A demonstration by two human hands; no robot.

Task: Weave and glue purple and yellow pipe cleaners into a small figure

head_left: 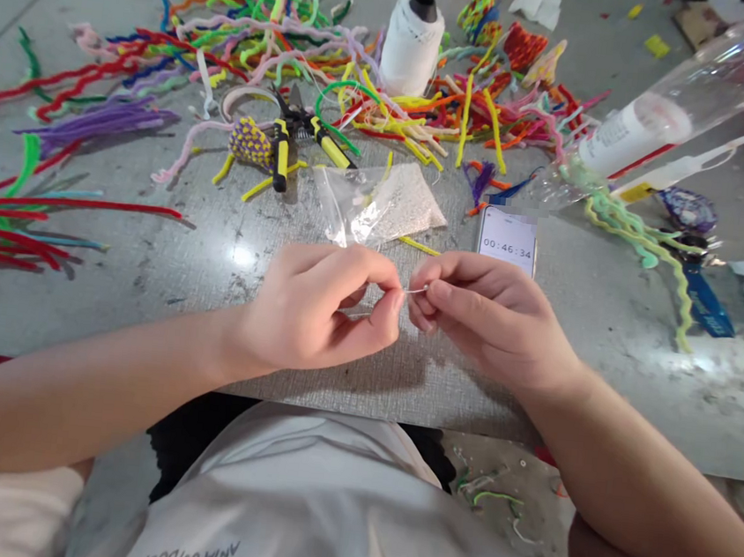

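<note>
Both of my hands meet in the middle, just above the near part of the table. Thumb and forefinger of my left hand (pixel 335 306) are pinched on a thin white thread (pixel 416 291). The thread runs across a small gap to my right hand (pixel 491 313), whose thumb and fingers are also closed on it. A tiny pale bit shows at the right fingertips, too small to name. Right behind the hands lies a clear plastic bag (pixel 413 203) of small white beads. A phone (pixel 507 240) showing a timer lies beyond my right hand.
Pliers with yellow-black handles (pixel 280 154) lie left of the bag, beside a purple-yellow woven piece (pixel 252 142). A white thread spool (pixel 411 48) stands among many coloured pipe cleaners (pixel 249 53). Red pipe cleaners (pixel 11 232) are at left, a clear plastic tube (pixel 704 92) at right.
</note>
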